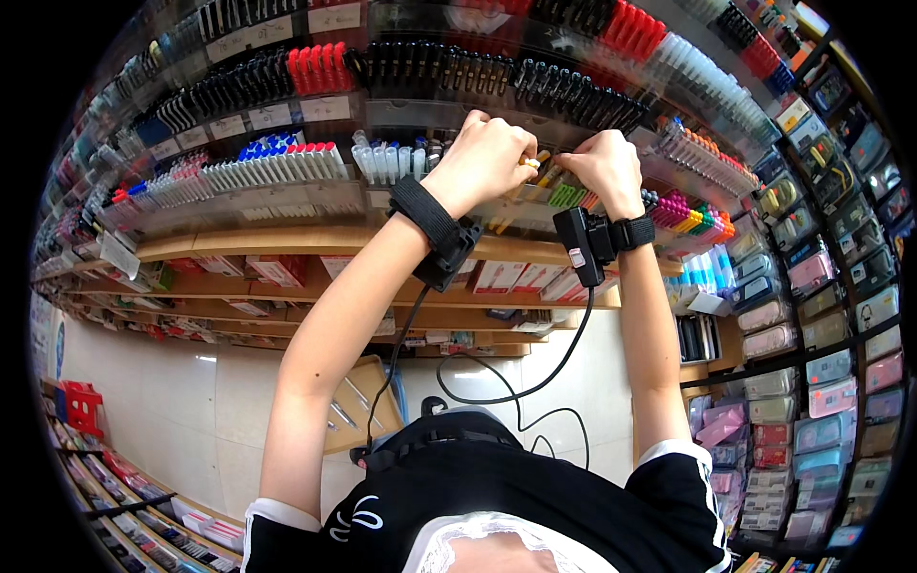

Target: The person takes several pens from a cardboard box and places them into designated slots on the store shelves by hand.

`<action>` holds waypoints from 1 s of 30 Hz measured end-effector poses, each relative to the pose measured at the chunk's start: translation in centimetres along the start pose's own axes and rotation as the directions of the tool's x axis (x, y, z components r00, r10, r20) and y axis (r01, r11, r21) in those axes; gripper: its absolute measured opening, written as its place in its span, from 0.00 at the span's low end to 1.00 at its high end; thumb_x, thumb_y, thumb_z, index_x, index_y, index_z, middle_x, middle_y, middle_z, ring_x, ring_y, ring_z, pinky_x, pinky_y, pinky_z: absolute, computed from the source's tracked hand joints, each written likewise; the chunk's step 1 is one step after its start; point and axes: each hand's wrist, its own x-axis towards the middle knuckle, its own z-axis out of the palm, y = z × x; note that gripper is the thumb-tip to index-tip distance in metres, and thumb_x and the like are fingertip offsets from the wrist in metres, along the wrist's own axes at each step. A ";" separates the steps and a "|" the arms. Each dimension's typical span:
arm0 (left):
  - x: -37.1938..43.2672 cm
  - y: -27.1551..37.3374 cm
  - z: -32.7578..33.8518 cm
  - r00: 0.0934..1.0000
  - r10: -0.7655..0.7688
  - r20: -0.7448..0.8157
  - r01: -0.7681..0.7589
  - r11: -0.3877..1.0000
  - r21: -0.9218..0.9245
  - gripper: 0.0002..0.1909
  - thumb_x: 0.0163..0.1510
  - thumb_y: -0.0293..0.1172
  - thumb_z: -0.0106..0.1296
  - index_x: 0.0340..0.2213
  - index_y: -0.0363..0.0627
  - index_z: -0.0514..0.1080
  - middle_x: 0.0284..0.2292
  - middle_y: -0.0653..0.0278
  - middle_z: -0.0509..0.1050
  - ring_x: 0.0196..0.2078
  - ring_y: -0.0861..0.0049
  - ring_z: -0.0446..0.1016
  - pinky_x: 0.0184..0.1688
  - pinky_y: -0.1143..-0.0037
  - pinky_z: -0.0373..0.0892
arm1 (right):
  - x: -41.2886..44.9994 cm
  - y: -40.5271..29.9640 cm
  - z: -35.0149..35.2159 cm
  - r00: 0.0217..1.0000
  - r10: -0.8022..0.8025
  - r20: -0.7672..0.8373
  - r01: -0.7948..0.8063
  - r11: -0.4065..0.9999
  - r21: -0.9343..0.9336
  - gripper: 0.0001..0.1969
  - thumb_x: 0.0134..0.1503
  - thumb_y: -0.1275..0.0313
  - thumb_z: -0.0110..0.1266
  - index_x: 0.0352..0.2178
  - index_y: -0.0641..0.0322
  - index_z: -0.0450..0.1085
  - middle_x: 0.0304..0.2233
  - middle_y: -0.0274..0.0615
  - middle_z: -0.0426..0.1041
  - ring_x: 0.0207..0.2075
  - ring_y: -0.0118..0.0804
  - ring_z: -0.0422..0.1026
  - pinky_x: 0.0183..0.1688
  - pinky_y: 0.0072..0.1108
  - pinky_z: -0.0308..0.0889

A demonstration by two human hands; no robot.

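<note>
My left hand (491,159) is curled around a few thin pens (530,163), whose white and yellow ends stick out beside the fingers. Right of it, my right hand (607,166) reaches into the same clear pen rack (294,197). Its thumb and fingertips are beside a yellowish pen (550,175); whether they grip it is hidden. Green pens (566,196) stand just below that hand. Clear-capped pens (389,163) are left of my left wrist. Each wrist wears a black strap with a cabled device.
Tiers of black pens (476,71) and red pens (319,68) rise behind the hands. Below runs a wooden shelf edge (329,240) above boxes (505,276). Hanging packaged goods (766,315) line the right. A cardboard tray (367,401) holding pens and a red stool (82,408) are lower down.
</note>
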 end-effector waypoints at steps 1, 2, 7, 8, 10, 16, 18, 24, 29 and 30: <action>0.0 -0.1 0.1 1.000 0.001 0.001 -0.001 1.000 -0.002 0.09 0.41 0.34 0.53 0.24 0.42 0.72 0.20 0.61 0.73 0.26 0.72 0.71 0.42 0.72 0.58 | 0.0 0.0 0.0 1.000 0.002 0.000 -0.002 1.000 -0.001 0.09 0.33 0.70 0.55 0.17 0.65 0.72 0.22 0.55 0.71 0.28 0.48 0.71 0.32 0.28 0.67; 0.1 -0.3 0.2 1.000 -0.003 -0.005 0.003 1.000 -0.030 0.09 0.41 0.34 0.53 0.24 0.41 0.72 0.20 0.60 0.73 0.25 0.71 0.72 0.41 0.72 0.59 | 0.0 -0.1 0.0 1.000 -0.008 0.003 0.008 1.000 0.009 0.09 0.32 0.70 0.55 0.18 0.64 0.72 0.22 0.55 0.71 0.27 0.48 0.71 0.33 0.28 0.67; 0.0 -0.4 0.3 1.000 -0.013 -0.004 0.013 0.998 -0.065 0.10 0.41 0.35 0.52 0.24 0.40 0.71 0.20 0.59 0.73 0.25 0.71 0.72 0.38 0.74 0.62 | 0.2 0.5 0.1 0.985 -0.172 0.026 0.171 0.984 0.056 0.09 0.33 0.72 0.54 0.20 0.64 0.72 0.21 0.53 0.71 0.26 0.45 0.72 0.33 0.26 0.67; 0.0 -0.4 0.3 1.000 -0.006 -0.003 0.006 0.999 -0.046 0.10 0.41 0.35 0.52 0.24 0.40 0.71 0.20 0.59 0.73 0.25 0.71 0.72 0.38 0.74 0.61 | 0.2 0.6 -0.2 0.953 -0.300 0.040 0.295 0.950 0.099 0.09 0.33 0.73 0.54 0.21 0.65 0.72 0.21 0.52 0.71 0.26 0.44 0.72 0.32 0.25 0.67; 0.0 -0.4 0.2 1.000 -0.001 -0.001 0.001 1.000 -0.024 0.10 0.41 0.35 0.51 0.24 0.40 0.71 0.21 0.59 0.73 0.25 0.71 0.72 0.39 0.73 0.61 | -0.1 0.0 -1.1 0.885 -0.460 0.074 0.444 0.881 0.164 0.07 0.37 0.77 0.52 0.22 0.68 0.71 0.21 0.50 0.71 0.24 0.41 0.72 0.31 0.23 0.67; 0.2 0.0 0.1 0.998 -0.044 0.049 0.045 0.999 -0.007 0.11 0.41 0.35 0.48 0.26 0.41 0.71 0.21 0.60 0.73 0.27 0.69 0.71 0.41 0.71 0.57 | 0.0 0.0 -0.9 0.799 -0.566 0.204 0.513 0.818 0.262 0.08 0.38 0.78 0.54 0.25 0.68 0.71 0.22 0.45 0.72 0.24 0.34 0.72 0.31 0.20 0.67; 0.0 0.4 0.1 0.995 -0.043 0.093 0.045 0.999 -0.015 0.11 0.41 0.35 0.48 0.27 0.42 0.71 0.22 0.60 0.73 0.28 0.69 0.71 0.41 0.71 0.57 | 0.0 0.2 -0.7 0.803 -0.570 0.172 0.510 0.808 0.294 0.08 0.37 0.79 0.53 0.24 0.68 0.71 0.22 0.47 0.72 0.25 0.36 0.73 0.31 0.21 0.67; -0.3 0.4 0.8 0.996 -0.078 0.048 0.080 0.996 -0.033 0.12 0.43 0.38 0.49 0.28 0.44 0.72 0.23 0.61 0.73 0.29 0.70 0.71 0.41 0.71 0.56 | -0.2 0.5 -0.6 0.810 -0.575 0.120 0.505 0.786 0.356 0.07 0.37 0.79 0.52 0.23 0.68 0.71 0.22 0.48 0.72 0.24 0.37 0.73 0.31 0.20 0.67; -0.1 0.6 0.8 0.997 -0.073 0.037 0.074 0.997 -0.033 0.12 0.44 0.40 0.49 0.27 0.45 0.72 0.23 0.62 0.73 0.28 0.71 0.71 0.41 0.71 0.56 | -0.6 1.6 0.4 0.795 -0.574 -0.197 0.578 0.815 -0.046 0.08 0.36 0.80 0.51 0.23 0.64 0.72 0.24 0.45 0.70 0.27 0.40 0.70 0.33 0.23 0.65; -0.2 0.5 0.7 0.996 -0.078 0.041 0.079 0.996 -0.027 0.12 0.44 0.40 0.49 0.27 0.45 0.72 0.22 0.62 0.73 0.28 0.71 0.71 0.41 0.72 0.56 | -0.6 1.4 0.8 0.823 -0.537 -0.185 0.543 0.839 -0.022 0.07 0.36 0.79 0.52 0.22 0.63 0.72 0.24 0.44 0.69 0.30 0.42 0.68 0.35 0.25 0.64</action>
